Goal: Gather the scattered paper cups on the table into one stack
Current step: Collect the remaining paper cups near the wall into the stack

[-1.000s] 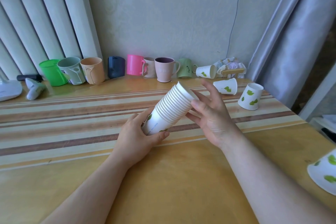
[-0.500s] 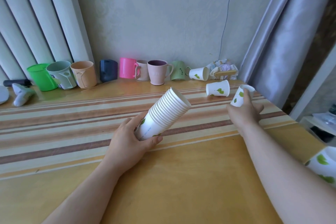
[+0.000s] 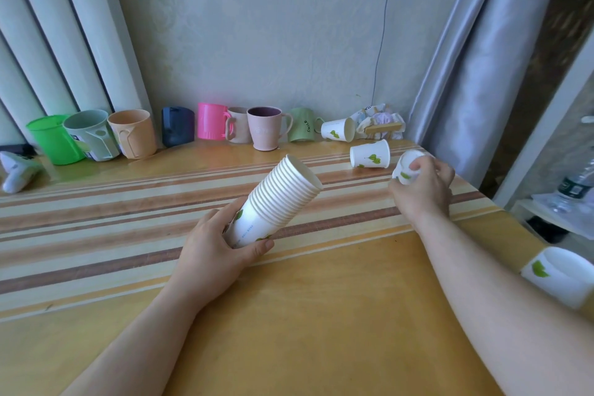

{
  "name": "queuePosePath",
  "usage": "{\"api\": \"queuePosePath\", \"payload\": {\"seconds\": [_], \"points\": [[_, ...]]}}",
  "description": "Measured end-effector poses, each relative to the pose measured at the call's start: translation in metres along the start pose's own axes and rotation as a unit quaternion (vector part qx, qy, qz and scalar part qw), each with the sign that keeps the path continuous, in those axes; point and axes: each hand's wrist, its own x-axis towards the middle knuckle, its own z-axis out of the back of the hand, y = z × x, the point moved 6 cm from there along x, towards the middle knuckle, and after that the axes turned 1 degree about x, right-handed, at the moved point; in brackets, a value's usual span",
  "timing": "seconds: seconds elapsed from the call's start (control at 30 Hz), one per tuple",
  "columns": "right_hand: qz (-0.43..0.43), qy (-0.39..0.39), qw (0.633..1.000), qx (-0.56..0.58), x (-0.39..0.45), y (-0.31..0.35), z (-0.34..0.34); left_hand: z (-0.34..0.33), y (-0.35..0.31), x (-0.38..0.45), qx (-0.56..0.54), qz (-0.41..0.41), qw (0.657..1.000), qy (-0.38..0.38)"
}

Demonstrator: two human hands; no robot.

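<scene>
My left hand [image 3: 212, 254] grips the base of a stack of white paper cups [image 3: 276, 199] with green leaf prints, tilted with its open mouth up and to the right. My right hand [image 3: 424, 190] is closed around a single paper cup [image 3: 405, 167] at the table's far right, its base turned toward me. Two more paper cups lie on their sides: one [image 3: 369, 154] just left of my right hand, another [image 3: 338, 130] by the wall. A further paper cup [image 3: 559, 276] lies at the table's right edge, past my right forearm.
Plastic and ceramic mugs [image 3: 263, 127] line the back of the wooden table [image 3: 321, 315] along the wall. Crumpled wrapping [image 3: 379, 120] sits in the back right corner beside a grey curtain [image 3: 466, 58]. A white device [image 3: 17, 170] lies at far left. A shelf with a bottle [image 3: 575, 183] stands on the right.
My right hand left the stack, reached to the far right and closed on the upright cup, tipping it off the table. The left hand kept holding the stack.
</scene>
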Motion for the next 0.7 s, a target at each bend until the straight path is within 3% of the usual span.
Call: {"api": "queuePosePath", "payload": {"seconds": [0.1,0.2,0.3,0.4,0.53,0.7], "points": [[0.087,-0.082,0.993,0.006,-0.01,0.006,0.008,0.0,0.0,0.0,-0.002,-0.001,1.0,0.001],[0.078,-0.099,0.991,0.031,-0.022,0.006,0.009,-0.001,-0.001,0.0,0.002,-0.001,1.0,0.0],[0.022,-0.045,0.997,0.061,-0.028,0.005,-0.002,-0.001,-0.001,0.0,0.0,0.002,1.0,0.002],[-0.031,0.065,0.997,0.021,-0.033,0.007,-0.019,-0.001,-0.002,0.0,0.001,0.001,1.0,0.001],[-0.004,0.171,0.984,-0.055,-0.039,0.021,-0.031,-0.001,-0.002,0.0,0.002,-0.001,1.0,0.001],[0.047,0.188,0.978,-0.079,-0.056,0.041,-0.043,-0.002,-0.001,0.001,0.008,-0.004,1.0,0.002]]}}
